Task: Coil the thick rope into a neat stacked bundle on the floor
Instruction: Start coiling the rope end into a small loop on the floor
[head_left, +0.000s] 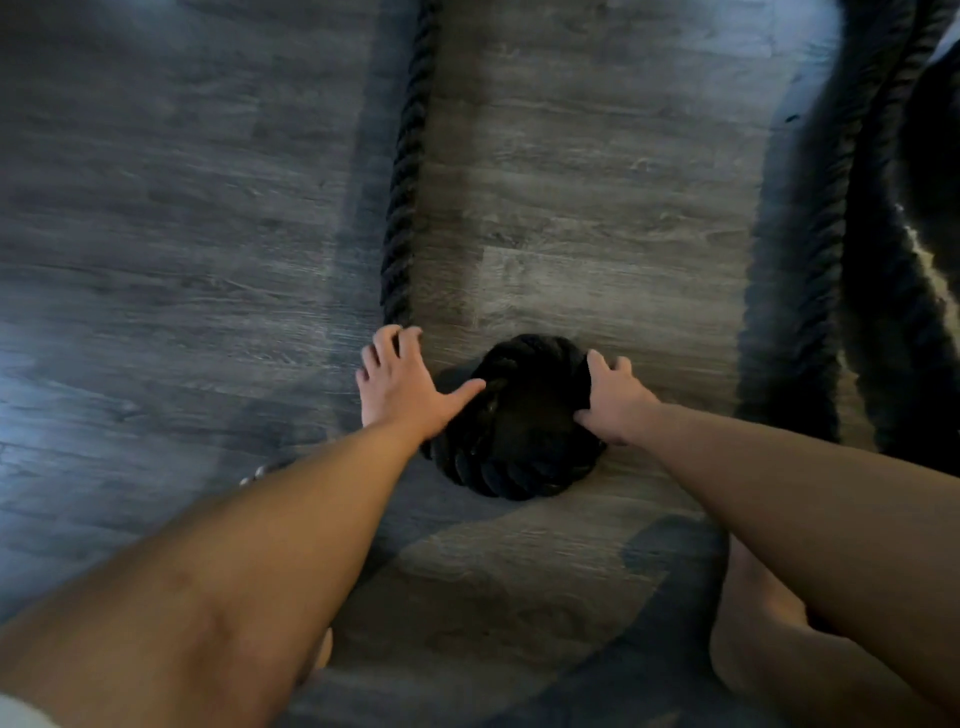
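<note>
A thick black twisted rope (405, 171) runs straight up the grey wood floor from the centre of the frame. Its near end is wound into a small tight coil (519, 447) lying flat on the floor. My left hand (402, 384) rests over the rope where it leaves the coil, fingers spread on the strand and thumb touching the coil's left edge. My right hand (615, 400) presses on the coil's right side, fingers curled over its edge. The coil's centre is too dark to make out.
More thick black rope (841, 260) lies in long loops along the right edge of the floor. A small metal object (254, 475) sits on the floor by my left forearm. My bare knee or foot (753, 639) shows at lower right.
</note>
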